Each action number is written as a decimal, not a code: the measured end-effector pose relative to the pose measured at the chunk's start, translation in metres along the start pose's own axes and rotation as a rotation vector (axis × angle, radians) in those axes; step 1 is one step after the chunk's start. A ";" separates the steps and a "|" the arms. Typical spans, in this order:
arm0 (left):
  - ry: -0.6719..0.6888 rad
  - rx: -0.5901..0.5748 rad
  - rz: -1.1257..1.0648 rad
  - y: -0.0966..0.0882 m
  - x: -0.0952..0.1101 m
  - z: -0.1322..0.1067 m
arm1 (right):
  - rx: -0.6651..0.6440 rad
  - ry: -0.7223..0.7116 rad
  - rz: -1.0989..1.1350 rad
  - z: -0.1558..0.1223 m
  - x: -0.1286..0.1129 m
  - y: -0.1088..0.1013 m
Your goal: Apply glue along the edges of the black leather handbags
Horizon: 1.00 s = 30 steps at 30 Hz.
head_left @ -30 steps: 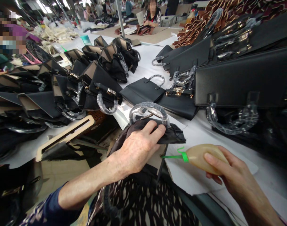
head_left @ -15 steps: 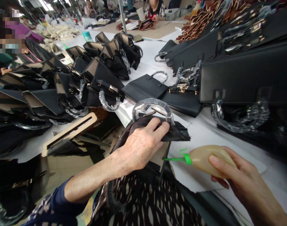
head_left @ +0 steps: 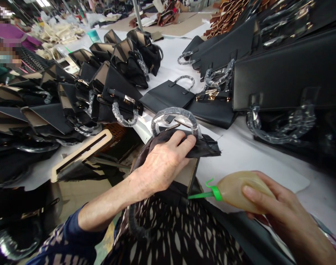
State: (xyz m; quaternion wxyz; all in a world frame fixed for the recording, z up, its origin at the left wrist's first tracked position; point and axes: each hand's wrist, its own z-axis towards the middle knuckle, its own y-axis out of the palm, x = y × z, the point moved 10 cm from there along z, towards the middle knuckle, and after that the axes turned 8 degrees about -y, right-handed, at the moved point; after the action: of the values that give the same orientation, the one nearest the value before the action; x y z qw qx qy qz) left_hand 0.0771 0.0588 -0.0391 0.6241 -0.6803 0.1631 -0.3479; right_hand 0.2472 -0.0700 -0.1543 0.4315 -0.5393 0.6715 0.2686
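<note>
Lower than half a second ago, the green nozzle [head_left: 202,195] of my squeeze bottle [head_left: 236,188] has dropped toward the bottom centre of the frame. Its tip now sits just beside the lower corner of the tan board edge [head_left: 189,176] of the bag I am working on. My left hand [head_left: 163,165] has barely shifted.

That hand lies palm down at centre frame, fingers nearly straight and close together across the dark lining [head_left: 205,148]. They pin the folded cloth back, which I judge keeps the board edge bare on the nozzle's side; my thumb is hidden, so I cannot tell if it pinches from beneath. Just above my fingertips arches the plastic-wrapped handle [head_left: 174,115], clear of my grip.

My right hand [head_left: 283,215], lower right, is wrapped round the amber bottle, thumb on top and fingers curled under. The bottle lies almost level, spout pointing left, probably so that I can steer the tip along the edge.

Everything rests at the near lip of the white table [head_left: 253,158]. Finished black bags [head_left: 280,70] are stacked along the right, more bags [head_left: 115,88] stand in rows at upper left, and a slotted tan template [head_left: 82,154] lies at middle left.
</note>
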 end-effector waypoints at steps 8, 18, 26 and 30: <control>0.020 0.031 0.008 -0.003 0.002 0.001 | -0.016 0.022 -0.032 -0.006 0.013 -0.001; 0.029 0.045 0.010 -0.003 0.003 0.001 | 0.111 0.010 -0.076 -0.007 0.018 -0.021; 0.037 0.048 0.013 -0.003 0.003 0.001 | 0.309 -0.096 -0.175 -0.014 -0.016 -0.026; 0.034 0.044 0.019 -0.003 0.003 0.001 | 0.281 -0.046 -0.225 -0.019 -0.013 -0.024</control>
State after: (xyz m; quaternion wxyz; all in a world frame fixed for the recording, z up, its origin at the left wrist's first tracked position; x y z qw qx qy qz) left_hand 0.0790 0.0587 -0.0353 0.6392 -0.6590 0.1725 -0.3570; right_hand 0.2653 -0.0861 -0.1313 0.5452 -0.5393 0.6275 0.1346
